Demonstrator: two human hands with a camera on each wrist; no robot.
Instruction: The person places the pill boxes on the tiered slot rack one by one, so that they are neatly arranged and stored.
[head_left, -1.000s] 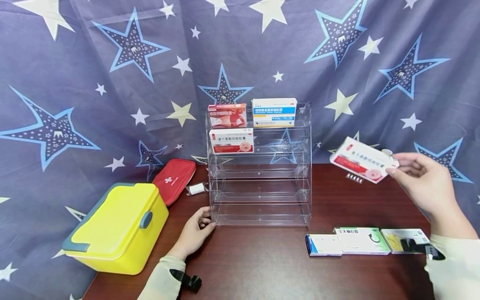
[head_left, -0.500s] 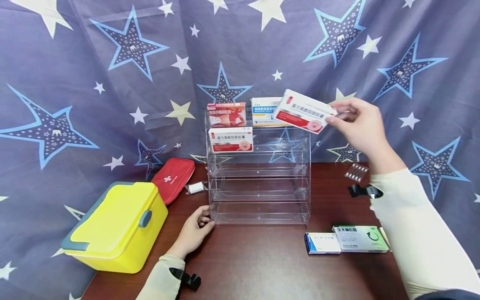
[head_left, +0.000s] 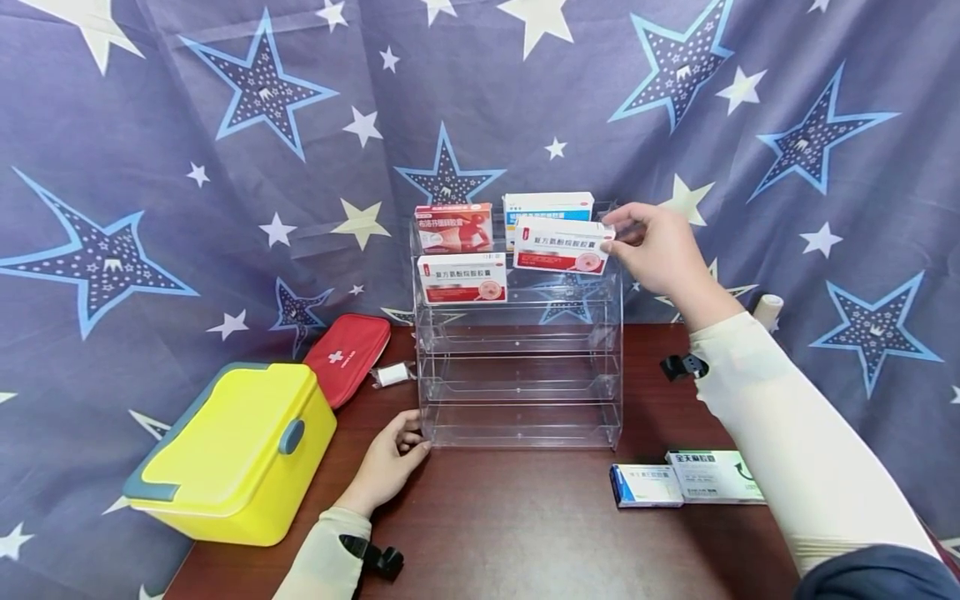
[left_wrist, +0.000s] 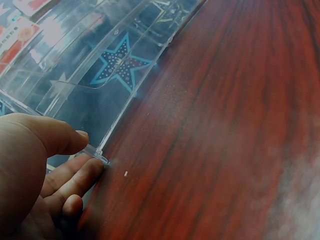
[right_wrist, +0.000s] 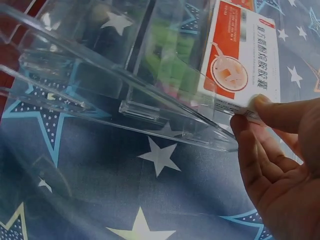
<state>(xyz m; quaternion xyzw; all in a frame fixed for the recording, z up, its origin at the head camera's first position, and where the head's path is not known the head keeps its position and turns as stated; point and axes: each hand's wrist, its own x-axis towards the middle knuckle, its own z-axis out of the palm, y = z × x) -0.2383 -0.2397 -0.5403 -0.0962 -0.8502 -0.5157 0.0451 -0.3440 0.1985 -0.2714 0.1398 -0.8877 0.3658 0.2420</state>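
A clear acrylic display rack with several tiers stands upright on the table. At its lower left corner my left hand pinches the rack's edge between thumb and fingers, as the left wrist view shows. My right hand pinches the right end of a white and red medicine box, held at the rack's upper right. It overlaps the lower part of a blue and white medicine box on the top tier. A red medicine box shares that tier at left. Below it sits a matching white and red box.
A yellow storage box, a red first aid pouch and a small white packet lie left of the rack. At front right are a blue and white box and a green and white box, partly behind my right sleeve.
My right hand has carried the white and red medicine box leftward from the table's right side to the rack's upper right, levelling it. The left hand has stayed at the rack's corner.
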